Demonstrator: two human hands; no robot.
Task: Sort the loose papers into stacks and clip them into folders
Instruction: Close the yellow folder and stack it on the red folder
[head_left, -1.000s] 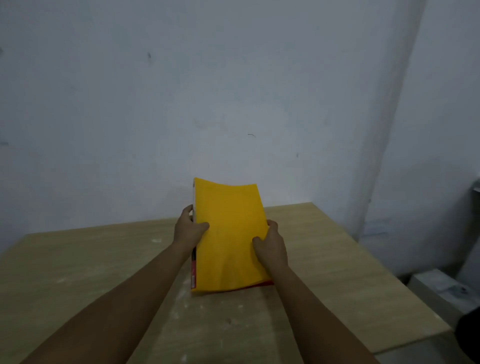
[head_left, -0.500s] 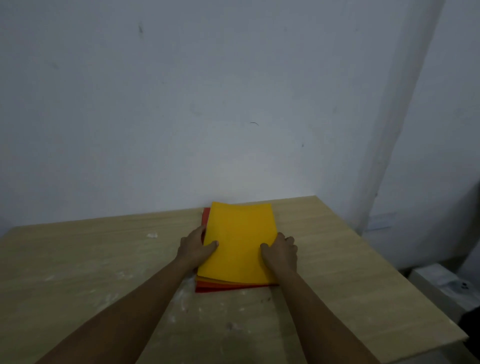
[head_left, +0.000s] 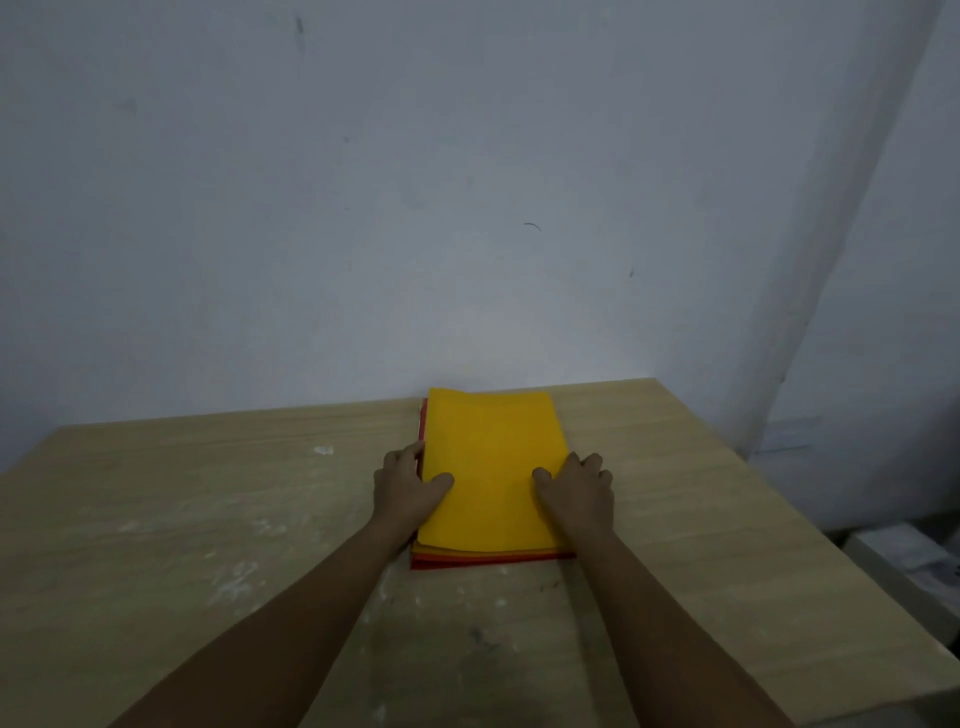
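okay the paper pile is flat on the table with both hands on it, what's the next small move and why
Probably lift off the top yellow sheet to begin a colour stack. The pile lies flat on the table, with orange and red edges showing beneath, so it looks mixed and unsorted. The left hand and right hand flank it, thumbs resting on top, well placed to peel one sheet.

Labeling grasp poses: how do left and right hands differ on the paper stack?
Left hand sits at the paper stack's left edge, its thumb lying across the yellow top sheet; right hand sits at the right edge, fingers curled over that edge. Both rest on the stack, which lies flat on the table.
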